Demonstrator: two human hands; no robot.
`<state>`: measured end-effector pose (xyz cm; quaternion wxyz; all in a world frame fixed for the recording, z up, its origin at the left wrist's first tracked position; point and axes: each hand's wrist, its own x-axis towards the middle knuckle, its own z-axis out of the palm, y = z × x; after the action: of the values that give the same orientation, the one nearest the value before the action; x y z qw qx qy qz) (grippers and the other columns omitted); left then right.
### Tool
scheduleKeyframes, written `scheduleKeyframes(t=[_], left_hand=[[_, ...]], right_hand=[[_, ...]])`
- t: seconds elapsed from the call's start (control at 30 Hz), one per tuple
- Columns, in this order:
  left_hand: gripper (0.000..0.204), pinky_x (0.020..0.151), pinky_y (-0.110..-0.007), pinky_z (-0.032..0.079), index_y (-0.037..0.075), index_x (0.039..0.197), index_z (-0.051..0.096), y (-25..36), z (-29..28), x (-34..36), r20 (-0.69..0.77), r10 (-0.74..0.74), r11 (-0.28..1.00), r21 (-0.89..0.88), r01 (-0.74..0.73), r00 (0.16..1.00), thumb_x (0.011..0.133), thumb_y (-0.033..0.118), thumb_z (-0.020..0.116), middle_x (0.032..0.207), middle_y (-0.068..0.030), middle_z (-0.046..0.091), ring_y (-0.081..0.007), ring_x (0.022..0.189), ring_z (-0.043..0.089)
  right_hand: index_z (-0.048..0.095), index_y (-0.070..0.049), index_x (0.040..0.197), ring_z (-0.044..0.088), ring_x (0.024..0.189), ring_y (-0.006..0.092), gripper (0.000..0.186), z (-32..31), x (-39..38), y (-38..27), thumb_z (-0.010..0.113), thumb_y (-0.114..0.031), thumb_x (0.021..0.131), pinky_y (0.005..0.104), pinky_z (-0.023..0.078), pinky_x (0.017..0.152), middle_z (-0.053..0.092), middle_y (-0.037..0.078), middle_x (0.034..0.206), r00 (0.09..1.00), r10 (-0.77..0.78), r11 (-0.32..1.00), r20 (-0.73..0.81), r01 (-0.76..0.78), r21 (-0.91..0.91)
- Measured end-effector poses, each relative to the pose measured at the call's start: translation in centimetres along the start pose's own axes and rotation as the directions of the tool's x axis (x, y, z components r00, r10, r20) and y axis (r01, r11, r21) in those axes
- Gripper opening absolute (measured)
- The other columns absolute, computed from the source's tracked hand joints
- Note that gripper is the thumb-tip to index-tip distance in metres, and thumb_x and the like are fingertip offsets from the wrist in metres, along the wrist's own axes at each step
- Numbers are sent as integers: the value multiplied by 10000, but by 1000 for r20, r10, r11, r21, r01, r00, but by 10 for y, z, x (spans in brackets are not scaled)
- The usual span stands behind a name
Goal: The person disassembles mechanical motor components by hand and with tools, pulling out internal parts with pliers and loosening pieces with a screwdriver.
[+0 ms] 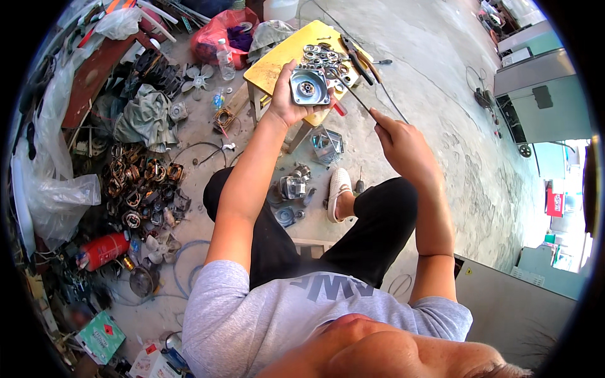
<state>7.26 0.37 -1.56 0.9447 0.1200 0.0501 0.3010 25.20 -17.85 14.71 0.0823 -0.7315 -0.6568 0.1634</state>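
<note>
My left hand [287, 101] is closed around the edge of a square metal motor end cover [309, 87]. The cover's round hollow faces up, with a ring-shaped part at its centre. To its right, my right hand [402, 140] is closed on a thin dark rod [360, 101], whose far end points toward the cover. What the palm hides of the rod cannot be seen. Under the left hand stands a yellow-topped stool [274, 66]. Several metal rings and small round parts [328, 58] lie on it, beside dark-handled pliers [357, 60]. A red-handled piece [340, 108] shows at its near edge.
Metal motor housings [293, 187] lie on the floor between my feet, and another metal casing [327, 145] sits by the stool. Copper-wound motor parts [135, 183] are heaped at left, near a red cylinder [104, 251]. A plastic bottle [225, 60] stands beside a red bag [214, 38].
</note>
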Motion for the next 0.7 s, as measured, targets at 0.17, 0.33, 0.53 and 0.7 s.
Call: scheduleKeyframes(t=[0.17, 0.33, 0.53, 0.7], left_hand=[[757, 826, -603, 562, -62, 1212, 546, -13, 22, 10, -2, 12, 999, 38, -12, 1000, 917, 631, 479, 1062, -217, 649, -396, 974, 665], [786, 905, -668, 500, -97, 1265, 484, -5, 4, 15, -53, 82, 996, -34, -84, 995, 915, 607, 514, 1182, -291, 589, -476, 1107, 581], [747, 963, -676, 461, -58, 1270, 497, 1, 6, 7, -38, 71, 982, -172, -76, 997, 900, 587, 569, 1168, -291, 596, -477, 1141, 560], [719, 893, -672, 507, -13, 1216, 534, 14, 29, -12, -108, 198, 977, -53, -204, 974, 874, 617, 601, 1096, -217, 631, -426, 1069, 616]], right_hand=[[608, -96, 1285, 632, 914, 397, 338, 10, 3, 15, 533, -180, 967, 471, 490, 798, 674, 227, 957, 994, -87, 995, -61, 89, 38], [603, -59, 1278, 638, 899, 391, 340, -12, -28, 17, 556, -165, 959, 453, 497, 796, 680, 213, 948, 999, -42, 996, -29, 44, 76], [530, -26, 1320, 587, 796, 76, 334, -20, -29, 20, 515, -142, 1007, 242, 483, 690, 614, 30, 872, 987, 47, 696, -154, 78, 714], [459, -54, 1412, 550, 749, 81, 405, -6, 26, -5, 496, -150, 1020, 249, 468, 653, 589, 20, 868, 992, -57, 659, -112, 121, 742]])
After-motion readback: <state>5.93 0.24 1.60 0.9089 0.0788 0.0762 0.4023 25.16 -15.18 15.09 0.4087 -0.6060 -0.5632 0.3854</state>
